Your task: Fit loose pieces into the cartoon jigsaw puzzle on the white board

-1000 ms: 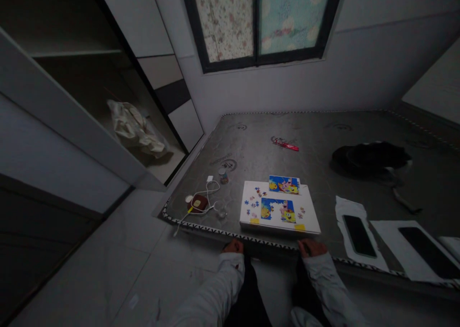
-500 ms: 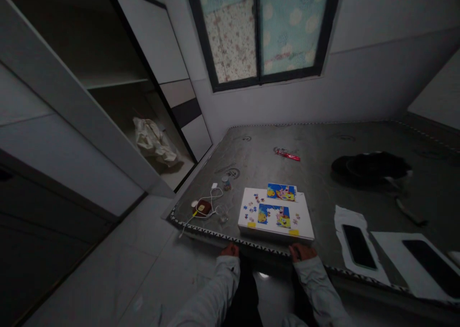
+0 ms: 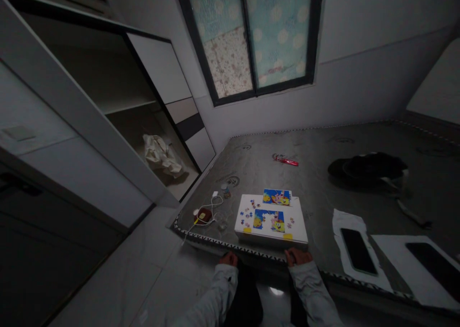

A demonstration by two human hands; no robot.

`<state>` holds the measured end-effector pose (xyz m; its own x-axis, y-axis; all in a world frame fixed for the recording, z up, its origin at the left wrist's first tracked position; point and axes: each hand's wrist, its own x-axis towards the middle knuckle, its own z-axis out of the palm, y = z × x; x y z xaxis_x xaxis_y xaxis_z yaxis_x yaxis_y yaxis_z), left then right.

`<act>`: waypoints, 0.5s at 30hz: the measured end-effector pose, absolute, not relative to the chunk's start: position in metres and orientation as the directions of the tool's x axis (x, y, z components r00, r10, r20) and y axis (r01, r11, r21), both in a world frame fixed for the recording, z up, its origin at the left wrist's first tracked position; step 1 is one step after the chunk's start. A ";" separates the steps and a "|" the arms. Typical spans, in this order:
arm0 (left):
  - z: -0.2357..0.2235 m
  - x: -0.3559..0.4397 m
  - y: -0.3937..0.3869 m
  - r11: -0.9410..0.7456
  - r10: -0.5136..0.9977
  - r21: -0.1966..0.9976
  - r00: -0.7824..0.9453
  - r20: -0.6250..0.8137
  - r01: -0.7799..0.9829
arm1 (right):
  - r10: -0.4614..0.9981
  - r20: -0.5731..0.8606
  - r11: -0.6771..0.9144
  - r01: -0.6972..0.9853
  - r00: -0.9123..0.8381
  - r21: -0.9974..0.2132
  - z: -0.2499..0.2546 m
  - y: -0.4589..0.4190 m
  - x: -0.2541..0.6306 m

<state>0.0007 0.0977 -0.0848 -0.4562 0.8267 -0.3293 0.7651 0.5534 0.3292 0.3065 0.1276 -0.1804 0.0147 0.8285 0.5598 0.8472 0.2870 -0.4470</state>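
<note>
Both my hands are at the mattress's near edge, in front of a white box [image 3: 247,234]. My left hand [image 3: 228,258] is loosely closed just off the box's near left corner, with nothing seen in its fingers. Close to the box's near right corner, my right hand [image 3: 298,256] is curled shut, also with nothing visible in it. On the box lies a partly assembled jigsaw puzzle [image 3: 276,223] with a gap at its upper middle. Loose puzzle pieces [image 3: 246,215] are scattered left and right of it. A picture card [image 3: 276,197] lies along the far edge.
The mattress [image 3: 316,207] also bears a brown object with a white cable [image 3: 204,216], a small jar [image 3: 225,191], a red packet [image 3: 286,161], a black cap [image 3: 366,170] and two phones, the nearer one [image 3: 358,250] on white paper. An open wardrobe [image 3: 165,102] stands left.
The view has tilted and shifted slightly, so the room sits lower in it. Both hands stay curled at the mattress edge; the puzzle and pieces look the same.
</note>
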 end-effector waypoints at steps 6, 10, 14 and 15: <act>-0.111 -0.004 0.107 0.501 0.856 0.314 -0.409 -0.315 0.806 | 0.726 0.686 0.427 0.812 -0.044 -0.399 -0.207 0.140 0.319; -0.120 -0.010 0.117 0.478 0.877 0.335 -0.424 -0.226 0.812 | 0.752 0.657 0.433 0.793 -0.055 -0.430 -0.216 0.143 0.324; -0.103 -0.013 0.142 0.439 0.898 0.347 -0.406 -0.168 0.829 | 0.772 0.635 0.413 0.785 -0.034 -0.461 -0.220 0.145 0.325; -0.095 -0.013 0.150 0.427 0.904 0.354 -0.401 -0.148 0.832 | 0.758 0.651 0.432 0.782 -0.043 -0.450 -0.221 0.146 0.325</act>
<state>-0.0130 0.1501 -0.0949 -0.4009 0.9040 -0.1485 0.8321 0.4271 0.3539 0.3247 0.1456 -0.2206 -0.0433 0.7575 0.6514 0.7818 0.4316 -0.4500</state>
